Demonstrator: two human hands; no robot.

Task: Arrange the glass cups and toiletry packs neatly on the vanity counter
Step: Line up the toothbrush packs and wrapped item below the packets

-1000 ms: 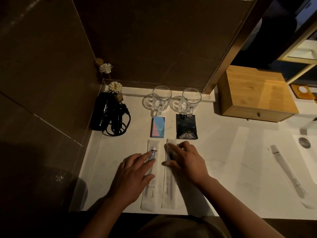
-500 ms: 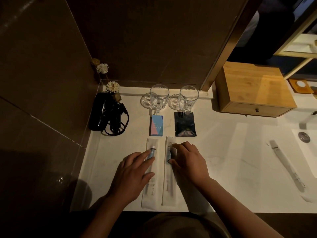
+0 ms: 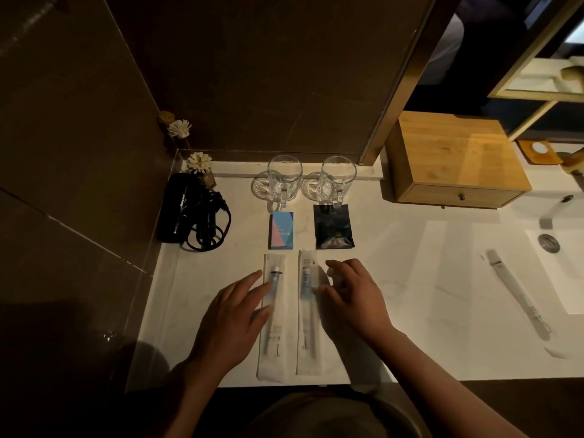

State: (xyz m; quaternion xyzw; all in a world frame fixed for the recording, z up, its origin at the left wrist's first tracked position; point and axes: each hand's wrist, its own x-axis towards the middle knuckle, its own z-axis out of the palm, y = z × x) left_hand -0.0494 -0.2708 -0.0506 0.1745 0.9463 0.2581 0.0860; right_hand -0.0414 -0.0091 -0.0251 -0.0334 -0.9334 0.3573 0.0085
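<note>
**Packs squared up, hands easing apart**

Nearest, the left hand (image 3: 232,320) lies flat and open, fingers spread, its tips on the left edge of the left pack (image 3: 274,314). The right hand (image 3: 354,298) is loosely curled beside the right pack (image 3: 307,311), gripping nothing — whether its fingertips touch the wrapper is hard to tell in this dim light. A second ago that hand covered the top of the right pack; now it sits off to the side and the pack shows full length. The two packs lie parallel, just apart, near the front edge of the counter (image 3: 410,263).

Beyond them sit the blue box (image 3: 282,230) and black sachet (image 3: 334,227), unmoved, then the two cups (image 3: 284,178) at the wall. This row looks nearly done; a third pack (image 3: 518,298) lies well apart, at the right.
</note>
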